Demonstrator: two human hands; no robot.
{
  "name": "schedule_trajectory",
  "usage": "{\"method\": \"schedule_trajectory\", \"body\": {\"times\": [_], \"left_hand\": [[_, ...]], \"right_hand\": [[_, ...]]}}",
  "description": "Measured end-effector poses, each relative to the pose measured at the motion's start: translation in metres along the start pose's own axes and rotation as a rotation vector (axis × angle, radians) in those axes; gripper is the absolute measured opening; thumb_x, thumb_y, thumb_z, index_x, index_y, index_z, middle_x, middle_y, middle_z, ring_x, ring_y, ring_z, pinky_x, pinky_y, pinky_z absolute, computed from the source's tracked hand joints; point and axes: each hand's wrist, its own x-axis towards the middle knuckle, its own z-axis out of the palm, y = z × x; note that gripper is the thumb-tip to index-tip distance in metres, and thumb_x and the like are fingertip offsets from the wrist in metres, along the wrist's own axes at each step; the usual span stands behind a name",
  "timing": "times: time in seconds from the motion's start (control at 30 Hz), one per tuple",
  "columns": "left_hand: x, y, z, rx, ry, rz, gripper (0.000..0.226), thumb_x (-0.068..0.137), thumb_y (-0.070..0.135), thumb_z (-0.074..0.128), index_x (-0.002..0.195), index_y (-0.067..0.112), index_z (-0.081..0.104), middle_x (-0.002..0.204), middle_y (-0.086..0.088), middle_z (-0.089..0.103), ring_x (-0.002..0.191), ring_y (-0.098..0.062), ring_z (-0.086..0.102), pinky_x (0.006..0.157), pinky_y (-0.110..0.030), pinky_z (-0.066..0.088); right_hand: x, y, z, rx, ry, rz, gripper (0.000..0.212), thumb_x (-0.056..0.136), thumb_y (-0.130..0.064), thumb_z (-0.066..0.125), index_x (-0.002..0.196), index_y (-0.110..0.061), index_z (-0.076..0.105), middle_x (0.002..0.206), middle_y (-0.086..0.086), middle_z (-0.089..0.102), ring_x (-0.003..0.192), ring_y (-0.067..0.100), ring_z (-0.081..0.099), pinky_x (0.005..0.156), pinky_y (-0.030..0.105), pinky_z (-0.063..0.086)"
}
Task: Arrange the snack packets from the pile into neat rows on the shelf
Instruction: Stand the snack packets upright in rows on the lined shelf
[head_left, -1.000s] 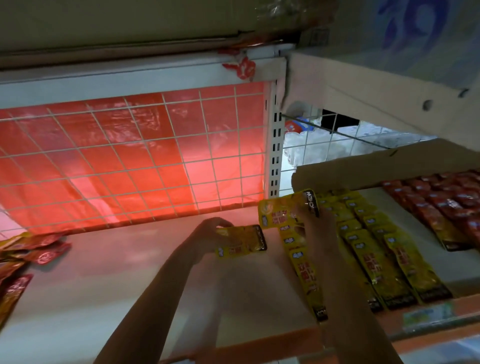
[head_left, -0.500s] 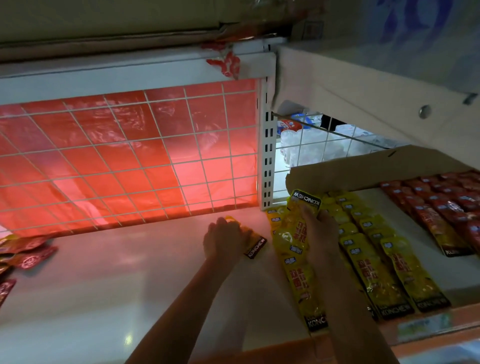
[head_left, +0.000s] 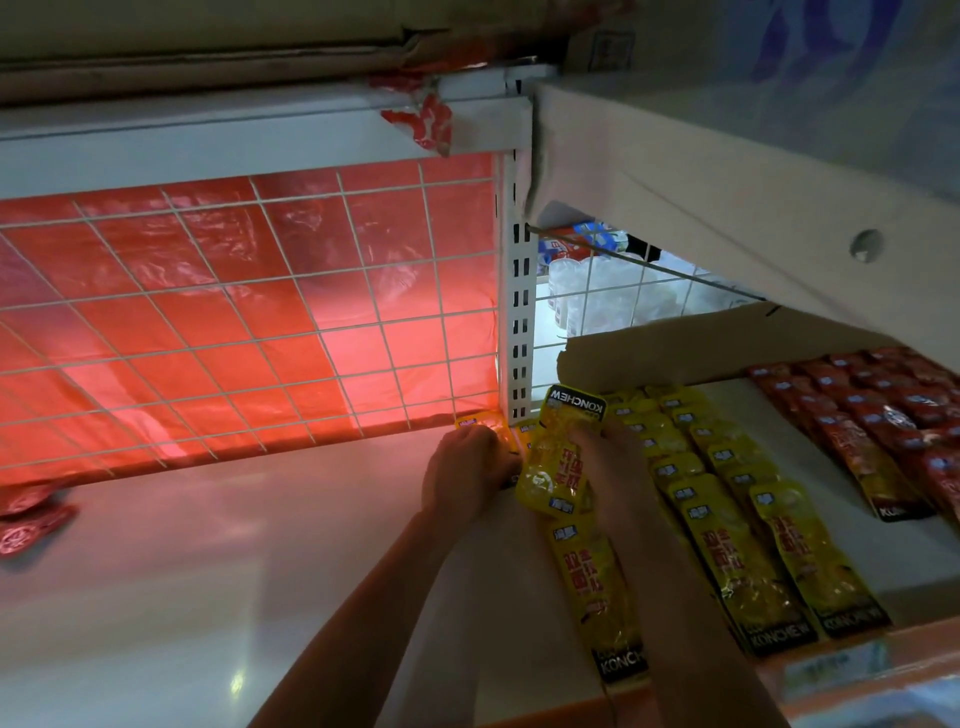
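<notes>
right hand (head_left: 608, 460) grasps a flipped yellow packet (head_left: 558, 457) over the leftmost yellow row (head_left: 592, 577) on the shelf (head_left: 234, 571), left hand (head_left: 465, 465) covers second packet (head_left: 479, 420), grip can't tell.

White wire grid (head_left: 249, 312) at back, red plastic sheet (head_left: 156, 270) glowing behind it. White slotted post (head_left: 519, 322) at its right end. Glossy white shelf (head_left: 208, 571), orange front edge (head_left: 883, 670). Cardboard box (head_left: 208, 47) overhead. Dim light.

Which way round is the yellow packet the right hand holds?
Reversed: the yellow packet has its black band at the back, unlike the rows.
</notes>
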Motion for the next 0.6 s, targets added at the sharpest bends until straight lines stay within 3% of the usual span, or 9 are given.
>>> {"method": "schedule_trajectory", "body": {"times": [0.13, 0.23, 0.3, 0.37, 0.47, 0.6], "left_hand": [[-0.001, -0.004, -0.003, -0.004, -0.025, 0.012, 0.022, 0.082, 0.032, 0.065, 0.084, 0.011, 0.065, 0.089, -0.005, 0.063, 0.082, -0.025, 0.057, 0.065, -0.029, 0.033], [-0.002, -0.009, -0.006, 0.031, -0.08, 0.064, 0.018, 0.081, 0.027, 0.066, 0.093, 0.016, 0.068, 0.097, -0.003, 0.065, 0.09, -0.025, 0.061, 0.073, -0.03, 0.043], [-0.003, -0.011, -0.007, 0.04, -0.117, 0.094, 0.026, 0.077, 0.03, 0.07, 0.101, 0.019, 0.068, 0.103, -0.002, 0.066, 0.096, -0.025, 0.062, 0.079, -0.034, 0.046], [-0.005, -0.013, -0.009, 0.007, -0.116, 0.086, 0.033, 0.078, 0.04, 0.072, 0.104, 0.021, 0.068, 0.107, -0.001, 0.067, 0.098, -0.023, 0.062, 0.081, -0.034, 0.047], [-0.007, -0.015, -0.006, 0.003, -0.096, 0.102, 0.037, 0.08, 0.05, 0.068, 0.103, 0.021, 0.068, 0.101, 0.001, 0.067, 0.093, -0.022, 0.063, 0.077, -0.034, 0.048], [-0.008, -0.015, -0.005, -0.022, -0.1, 0.107, 0.043, 0.076, 0.056, 0.069, 0.104, 0.022, 0.068, 0.102, 0.003, 0.065, 0.091, -0.017, 0.062, 0.079, -0.033, 0.048]], "right_hand": [[0.003, -0.002, 0.003, -0.008, 0.015, 0.003, 0.012, 0.086, -0.011, 0.059, 0.096, -0.01, 0.066, 0.084, 0.011, 0.068, 0.073, 0.024, 0.066, 0.068, 0.035, 0.053], [0.002, -0.002, 0.007, 0.057, 0.005, 0.011, 0.018, 0.086, -0.007, 0.061, 0.104, -0.007, 0.064, 0.081, 0.006, 0.066, 0.067, 0.017, 0.064, 0.06, 0.03, 0.052], [0.001, -0.003, 0.008, 0.109, 0.009, -0.015, 0.025, 0.084, -0.001, 0.061, 0.108, -0.009, 0.062, 0.087, 0.01, 0.067, 0.068, 0.016, 0.063, 0.059, 0.029, 0.051], [0.0, -0.004, 0.008, 0.177, 0.019, -0.027, 0.041, 0.082, 0.004, 0.062, 0.118, -0.015, 0.054, 0.095, 0.01, 0.066, 0.071, 0.019, 0.063, 0.06, 0.032, 0.051], [0.001, -0.005, 0.008, 0.23, 0.044, -0.025, 0.07, 0.081, 0.006, 0.063, 0.141, -0.022, 0.037, 0.093, -0.003, 0.06, 0.069, 0.014, 0.06, 0.047, 0.024, 0.049], [0.004, -0.006, 0.008, 0.196, 0.048, -0.035, 0.039, 0.083, 0.001, 0.063, 0.121, -0.004, 0.055, 0.09, 0.014, 0.058, 0.074, 0.026, 0.058, 0.049, 0.026, 0.05]]}}
